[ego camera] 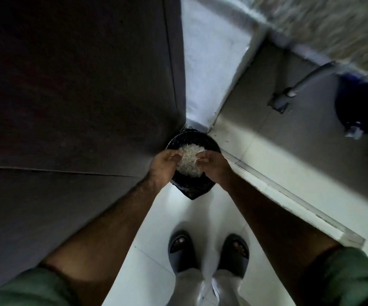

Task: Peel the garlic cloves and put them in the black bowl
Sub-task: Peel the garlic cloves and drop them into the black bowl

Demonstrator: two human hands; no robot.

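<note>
Garlic skins (190,159), a pale papery heap, fill what looks like a black bin or basket (192,188) on the floor in the corner by a dark door (79,85); no peeled cloves or black bowl identifiable; left hand (163,165) and right hand (214,167) hover over the heap, fingers curled inward at the pile, likely pinching or shedding skins, grip unclear; sandals (208,252) stand below on white tile; risk: light skins drift past the rim onto the floor if dropped from height.
</note>
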